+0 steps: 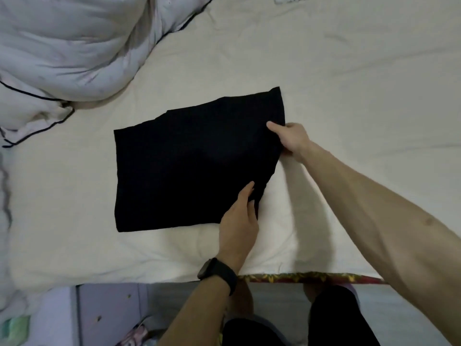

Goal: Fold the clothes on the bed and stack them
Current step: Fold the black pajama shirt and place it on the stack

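1. Watching remotely: black garment lies flat mid-bed on the cream sheet, already a rough rectangle. Looks part-folded to me.
2. L hand (watch on wrist) is at the garment's near-right corner, thumb on top and fingers tucked under the edge, so it's pinching the cloth.
3. R hand is at the far-right edge, thumb on top w/ fingers under. Also clamped on the cloth.
4. That right edge is lifted slightly off the sheet; the rest lies flat.
5. Progress, my read: mid-fold on this item. Prob. one more fold right-to-left, then set it down.
6. No stack of folded clothes in view, so I can't tell how many are done or left.
7. Rumpled pale duvet top-left, well apart from the garment.
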Available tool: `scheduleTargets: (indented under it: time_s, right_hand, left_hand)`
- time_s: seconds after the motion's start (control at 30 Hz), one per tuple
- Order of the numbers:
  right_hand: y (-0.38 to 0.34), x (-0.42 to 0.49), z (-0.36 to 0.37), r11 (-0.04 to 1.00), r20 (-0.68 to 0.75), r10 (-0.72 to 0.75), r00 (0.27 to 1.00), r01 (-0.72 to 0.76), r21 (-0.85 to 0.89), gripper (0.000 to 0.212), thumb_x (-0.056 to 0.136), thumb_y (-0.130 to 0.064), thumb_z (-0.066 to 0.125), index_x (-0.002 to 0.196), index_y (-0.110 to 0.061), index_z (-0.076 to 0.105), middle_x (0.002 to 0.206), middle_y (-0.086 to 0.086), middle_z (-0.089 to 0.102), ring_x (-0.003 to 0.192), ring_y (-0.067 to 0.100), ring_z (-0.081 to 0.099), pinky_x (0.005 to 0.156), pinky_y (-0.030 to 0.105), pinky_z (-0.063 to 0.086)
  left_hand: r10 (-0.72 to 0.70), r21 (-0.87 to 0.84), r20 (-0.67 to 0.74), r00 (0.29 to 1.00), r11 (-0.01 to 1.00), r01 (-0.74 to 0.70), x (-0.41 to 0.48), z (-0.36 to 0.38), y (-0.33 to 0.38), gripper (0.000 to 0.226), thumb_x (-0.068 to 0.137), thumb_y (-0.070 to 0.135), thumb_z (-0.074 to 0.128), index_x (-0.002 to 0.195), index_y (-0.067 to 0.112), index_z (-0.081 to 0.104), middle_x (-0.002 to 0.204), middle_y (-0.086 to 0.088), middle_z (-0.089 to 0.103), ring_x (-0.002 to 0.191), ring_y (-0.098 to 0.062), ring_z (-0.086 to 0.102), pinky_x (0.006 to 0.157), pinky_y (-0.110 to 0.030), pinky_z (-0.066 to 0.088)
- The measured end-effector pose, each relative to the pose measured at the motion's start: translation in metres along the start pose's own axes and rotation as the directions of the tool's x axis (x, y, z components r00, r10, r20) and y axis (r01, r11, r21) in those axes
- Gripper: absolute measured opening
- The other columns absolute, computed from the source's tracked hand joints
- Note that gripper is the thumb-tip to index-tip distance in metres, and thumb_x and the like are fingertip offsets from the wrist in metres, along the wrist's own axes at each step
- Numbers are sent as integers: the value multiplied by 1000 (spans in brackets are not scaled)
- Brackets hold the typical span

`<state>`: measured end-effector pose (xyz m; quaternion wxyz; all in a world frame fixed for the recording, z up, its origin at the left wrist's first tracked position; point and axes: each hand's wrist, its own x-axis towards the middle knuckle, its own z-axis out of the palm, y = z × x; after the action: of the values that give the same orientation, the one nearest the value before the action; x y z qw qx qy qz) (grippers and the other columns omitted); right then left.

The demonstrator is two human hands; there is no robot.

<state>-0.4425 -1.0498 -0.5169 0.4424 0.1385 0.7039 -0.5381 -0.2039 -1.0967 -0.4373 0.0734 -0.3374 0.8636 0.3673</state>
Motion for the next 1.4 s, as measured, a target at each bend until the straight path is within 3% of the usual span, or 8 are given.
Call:
scheduleTargets:
  time_s: [0.13, 0.33, 0.43, 0.6, 0.7, 0.93, 1.2, 1.4]
  right_hand:
    - [-2, 22, 6, 981, -118, -70, 991, 47, -186, 12, 88, -28, 73, 91, -18, 67, 98, 2, 72, 89, 22, 71, 77, 36, 60]
    - [-32, 2, 29, 991, -73, -83, 994, 75, -107, 10, 91, -10, 66, 86, -17, 63, 91, 3, 70, 68, 12, 69, 48, 21, 53]
    - [-55, -15, 71, 981, -118, -177, 977, 165, -107, 12, 83, -7, 58, 84, -19, 59, 77, 1, 62, 66, 17, 62, 53, 26, 51]
    - [-78, -35, 196, 916, -142, -318, 937, 265, -300, 28, 82, -22, 59, 108, -19, 49, 97, 0, 60, 78, 15, 64, 49, 27, 56]
    - [-74, -43, 290, 844, -114, -401, 909, 318, -431, 29, 87, -24, 57, 114, -18, 48, 96, 3, 60, 75, 17, 65, 48, 31, 59]
    - [-47, -36, 458, 558, 49, -386, 921, 276, -783, 42, 94, -27, 54, 129, -6, 45, 112, 22, 66, 95, 42, 68, 86, 50, 58]
    - [-29, -20, 519, 287, 68, -340, 938, 173, -942, 44, 96, -40, 58, 121, -9, 40, 112, 14, 59, 97, 36, 62, 70, 36, 43]
    - [-20, -38, 525, 419, 227, -306, 925, 345, -840, 54, 98, -42, 59, 146, -19, 49, 136, 7, 55, 115, 21, 59, 92, 24, 40]
  left_hand:
    - [13, -10, 31, 999, 1000, -12, 4, -4, -9, 45, 107, 25, 46, 151, 28, 40, 135, 13, 62, 109, -8, 64, 85, -25, 55]
    - [-69, -242, 39, 997, 967, 77, 4, -28, -42, 39, 107, 25, 44, 146, 32, 46, 134, 14, 62, 115, 3, 58, 93, -7, 46]
    - [-193, -361, -10, 981, 916, 176, 4, -54, -76, 36, 107, 25, 45, 142, 33, 51, 122, 5, 69, 106, -10, 65, 90, -15, 52]
    - [-310, -365, -51, 949, 891, 272, 7, -120, -161, 33, 107, 28, 44, 139, 28, 54, 104, 11, 68, 93, -5, 65, 74, -11, 48]
    - [-377, -331, -84, 922, 884, 331, 4, -161, -217, 33, 106, 27, 45, 138, 25, 54, 98, 11, 66, 89, -10, 64, 74, -23, 50]
    - [-480, -295, -32, 877, 843, 450, 2, -217, -324, 22, 104, 23, 39, 118, 22, 56, 79, 6, 59, 74, -22, 61, 57, -35, 42]
    - [-453, -275, 94, 887, 844, 460, 4, -242, -357, 15, 101, 29, 43, 113, 26, 51, 80, 6, 62, 66, -17, 58, 50, -31, 35]
    - [-421, -255, 128, 898, 861, 440, 9, -251, -363, 15, 102, 27, 44, 115, 19, 48, 100, 1, 60, 81, -24, 60, 65, -38, 50]
